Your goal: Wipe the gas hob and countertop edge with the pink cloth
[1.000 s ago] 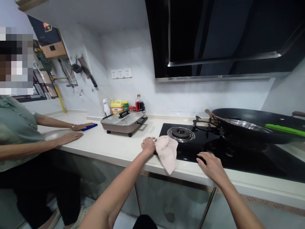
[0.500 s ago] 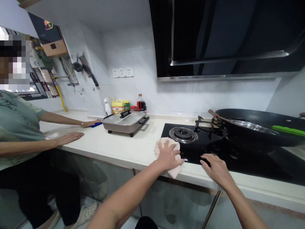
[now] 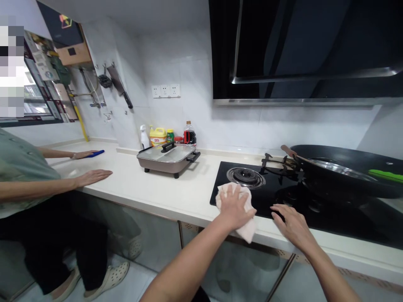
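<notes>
My left hand presses a pale pink cloth against the front left corner of the black glass gas stove. Its fingers are spread over the cloth, and one end of the cloth hangs past the counter's front edge. Just behind the cloth is the left burner, which has no pot support on it. My right hand rests at the stove's front edge, left of the wok, with fingers stretched out and nothing in them.
A large black wok covers the right burner, and a loose pot support lies beside it. An electric pan with a glass lid stands left on the counter. A co-worker's hand lies farther left; their other hand touches a blue cloth.
My left hand has slid the cloth rightward from the counter onto the stove's corner. My right hand stays at the stove's edge. The co-worker's far hand has moved left with the blue cloth.
</notes>
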The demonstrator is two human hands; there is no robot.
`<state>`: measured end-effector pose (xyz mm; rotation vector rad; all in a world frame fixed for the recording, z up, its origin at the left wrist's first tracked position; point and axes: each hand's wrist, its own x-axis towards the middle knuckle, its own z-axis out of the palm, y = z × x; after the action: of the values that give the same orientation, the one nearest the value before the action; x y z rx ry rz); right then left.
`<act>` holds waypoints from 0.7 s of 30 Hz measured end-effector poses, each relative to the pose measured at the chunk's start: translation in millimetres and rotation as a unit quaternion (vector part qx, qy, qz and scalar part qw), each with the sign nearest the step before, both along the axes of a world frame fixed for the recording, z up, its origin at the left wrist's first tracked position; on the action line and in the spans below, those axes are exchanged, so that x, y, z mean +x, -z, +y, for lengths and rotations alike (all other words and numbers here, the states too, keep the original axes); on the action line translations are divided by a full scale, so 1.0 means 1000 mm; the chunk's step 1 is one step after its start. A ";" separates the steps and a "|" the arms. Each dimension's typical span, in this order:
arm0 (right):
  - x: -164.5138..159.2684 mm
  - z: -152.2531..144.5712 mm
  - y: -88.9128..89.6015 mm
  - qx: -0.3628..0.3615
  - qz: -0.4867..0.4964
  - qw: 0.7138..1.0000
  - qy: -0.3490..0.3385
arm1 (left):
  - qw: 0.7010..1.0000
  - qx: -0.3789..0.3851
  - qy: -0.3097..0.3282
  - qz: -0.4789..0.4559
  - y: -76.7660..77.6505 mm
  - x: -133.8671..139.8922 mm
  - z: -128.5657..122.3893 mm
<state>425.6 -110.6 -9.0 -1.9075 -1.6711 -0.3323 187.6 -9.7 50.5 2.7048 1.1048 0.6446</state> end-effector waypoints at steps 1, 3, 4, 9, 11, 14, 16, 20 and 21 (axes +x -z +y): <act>0.000 0.000 0.000 0.001 0.001 1.000 0.000 | 1.000 -0.003 -0.024 -0.001 -0.001 -0.013 0.008; -0.001 -0.001 -0.001 -0.001 0.002 1.000 0.002 | 0.997 -0.015 -0.077 0.001 -0.002 -0.043 0.022; -0.001 -0.001 -0.001 -0.002 0.002 1.000 0.002 | 0.994 -0.023 -0.105 0.005 -0.003 -0.059 0.028; -0.001 0.001 0.001 -0.008 0.002 1.000 -0.004 | 0.974 -0.029 -0.219 0.042 -0.010 -0.137 0.057; -0.002 0.001 0.002 -0.006 0.002 1.000 -0.004 | 0.967 -0.027 -0.250 0.052 -0.015 -0.163 0.066; -0.003 0.000 0.002 0.000 0.000 1.000 -0.004 | 0.956 -0.009 -0.289 0.050 -0.022 -0.192 0.073; -0.003 0.000 0.002 0.001 -0.002 1.000 -0.005 | 0.947 0.010 -0.318 0.043 -0.023 -0.200 0.070; -0.003 0.003 0.007 0.006 -0.009 1.000 0.000 | 0.946 0.043 -0.317 0.050 -0.017 -0.191 0.051; -0.002 0.004 0.009 0.008 -0.011 1.000 0.003 | 0.952 0.054 -0.296 0.053 -0.014 -0.187 0.046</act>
<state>423.4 -106.8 -17.6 -1.9039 -1.6727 -0.3699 0.8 36.6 64.3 2.5000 1.9934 0.6506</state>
